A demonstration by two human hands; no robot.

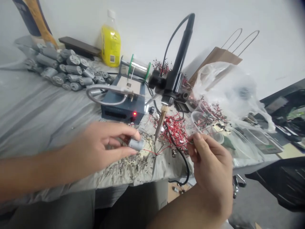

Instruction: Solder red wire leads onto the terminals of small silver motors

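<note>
Head view: left hand [103, 140] pinches a grey motor [136, 144] between fingertips, right hand [211, 159] pinches red wire [150, 152], apparently to steady both near the soldering iron [161, 122].

Looks bright and mostly even across the pale wall [147, 25] — dims below the table [71, 108]. Gleams softly on the plastic bag [228, 79], glows red at the indicator lamp [134, 113]. Blurs around the left hand [97, 140] — stretches toward the edges, darkens at upper right.
</note>
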